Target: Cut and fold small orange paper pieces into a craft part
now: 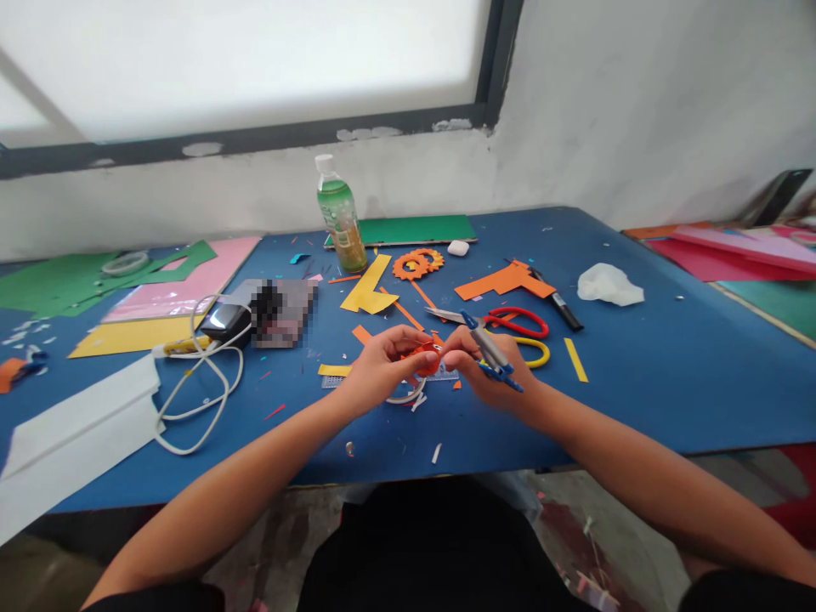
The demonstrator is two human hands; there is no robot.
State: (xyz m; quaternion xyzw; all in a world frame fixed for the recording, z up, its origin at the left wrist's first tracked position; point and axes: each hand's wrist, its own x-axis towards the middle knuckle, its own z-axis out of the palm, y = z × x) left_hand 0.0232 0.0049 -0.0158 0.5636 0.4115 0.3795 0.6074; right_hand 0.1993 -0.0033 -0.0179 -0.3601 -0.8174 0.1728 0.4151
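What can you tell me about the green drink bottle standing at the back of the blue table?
The bottle is clear plastic with a white cap on, a green label and pale greenish liquid filling most of it. It stands upright near the wall, just left of a green sheet, and neither of the hands touches it.

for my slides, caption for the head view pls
Two hands hold an orange paper piece over a blue table.

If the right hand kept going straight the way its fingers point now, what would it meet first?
The right hand, holding a blue tool, points leftward at the small orange paper piece pinched between both hands. It would likely meet that piece first, then the left hand fingertips right behind it.
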